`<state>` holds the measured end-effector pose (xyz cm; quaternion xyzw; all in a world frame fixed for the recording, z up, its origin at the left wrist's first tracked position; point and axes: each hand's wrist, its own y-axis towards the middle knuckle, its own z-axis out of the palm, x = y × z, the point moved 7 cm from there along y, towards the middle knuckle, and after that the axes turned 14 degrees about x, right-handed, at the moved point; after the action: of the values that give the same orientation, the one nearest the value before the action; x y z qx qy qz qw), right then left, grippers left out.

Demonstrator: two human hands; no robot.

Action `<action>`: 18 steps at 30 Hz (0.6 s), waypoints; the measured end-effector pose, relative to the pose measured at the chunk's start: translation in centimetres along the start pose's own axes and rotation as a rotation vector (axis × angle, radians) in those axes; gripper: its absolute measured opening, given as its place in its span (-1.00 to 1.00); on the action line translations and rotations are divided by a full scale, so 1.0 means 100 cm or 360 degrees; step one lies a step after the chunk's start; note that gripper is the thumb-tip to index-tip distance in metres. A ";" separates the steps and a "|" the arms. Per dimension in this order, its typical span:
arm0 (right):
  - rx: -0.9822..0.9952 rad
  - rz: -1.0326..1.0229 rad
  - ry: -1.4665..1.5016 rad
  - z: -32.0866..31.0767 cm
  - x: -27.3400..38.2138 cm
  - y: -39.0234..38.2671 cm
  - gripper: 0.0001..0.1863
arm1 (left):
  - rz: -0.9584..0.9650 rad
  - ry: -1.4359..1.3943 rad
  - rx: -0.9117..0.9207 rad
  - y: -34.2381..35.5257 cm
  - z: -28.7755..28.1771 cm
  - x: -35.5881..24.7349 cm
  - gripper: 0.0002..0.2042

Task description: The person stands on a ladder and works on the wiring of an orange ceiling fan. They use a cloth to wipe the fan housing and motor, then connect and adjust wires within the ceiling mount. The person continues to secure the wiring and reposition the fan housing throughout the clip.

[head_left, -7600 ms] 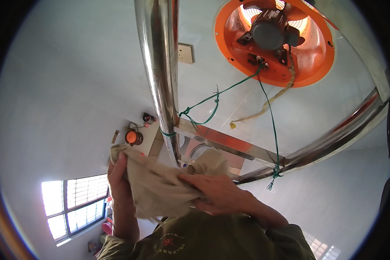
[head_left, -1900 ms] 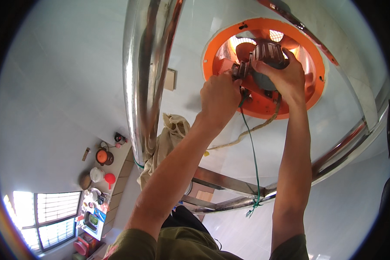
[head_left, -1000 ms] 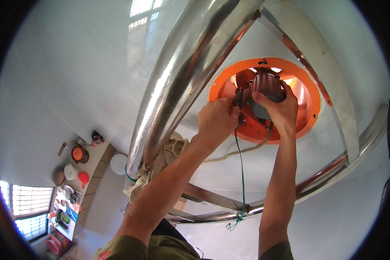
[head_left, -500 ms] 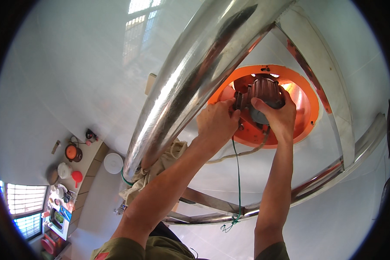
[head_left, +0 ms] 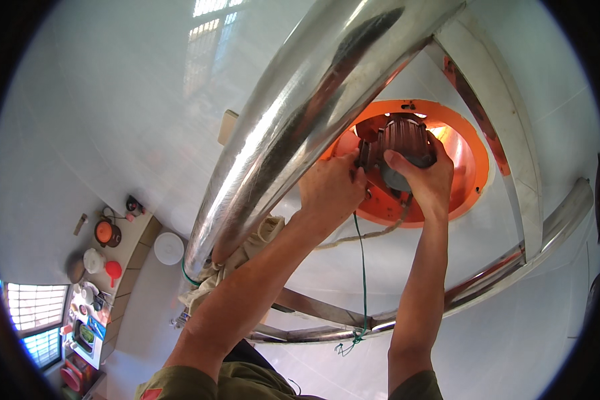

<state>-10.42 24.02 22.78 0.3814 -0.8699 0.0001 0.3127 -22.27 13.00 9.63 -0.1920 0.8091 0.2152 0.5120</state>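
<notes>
An orange round fan housing [head_left: 471,159] with a dark ribbed motor [head_left: 405,137] sits in the white wall. My right hand [head_left: 428,185] wraps round the motor's right side, thumb over its front. My left hand [head_left: 328,187] has curled fingers at the small dark part [head_left: 370,155] on the motor's left; the fingertips are partly hidden. A green cord [head_left: 362,267] hangs below my hands, and a yellowed cable [head_left: 373,235] runs down from the housing. A beige cloth [head_left: 257,247] hangs on the steel pipe by my left forearm.
A thick steel pipe [head_left: 283,113] crosses beside my hands, joined to a curved rail [head_left: 487,273] and a flat strut [head_left: 507,113]. At lower left are a counter [head_left: 137,247] with pots [head_left: 105,233] and dishes, a white round lid [head_left: 169,249] and a barred window [head_left: 37,307].
Earlier both my hands held the beige cloth; since then they moved up to the motor, and the cloth hangs on the pipe. In the last second the view has shifted slightly; my grip looks unchanged.
</notes>
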 end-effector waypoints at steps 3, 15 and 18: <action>0.0029 0.0026 0.0024 0.002 0.004 0.000 -0.22 | -0.0088 -0.0281 -0.0003 -0.002 0.003 0.010 -0.59; 0.0005 0.0042 -0.0023 0.000 0.002 0.000 -0.20 | -0.0072 -0.0244 -0.0023 -0.004 0.005 0.009 -0.67; 0.0004 0.0047 -0.0020 0.000 0.001 0.000 -0.19 | -0.0051 -0.0308 -0.0190 0.000 0.005 0.014 -0.64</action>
<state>-10.53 23.96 22.82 0.3689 -0.8774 0.0033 0.3067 -22.42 13.16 8.14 -0.2133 0.7385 0.2724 0.5787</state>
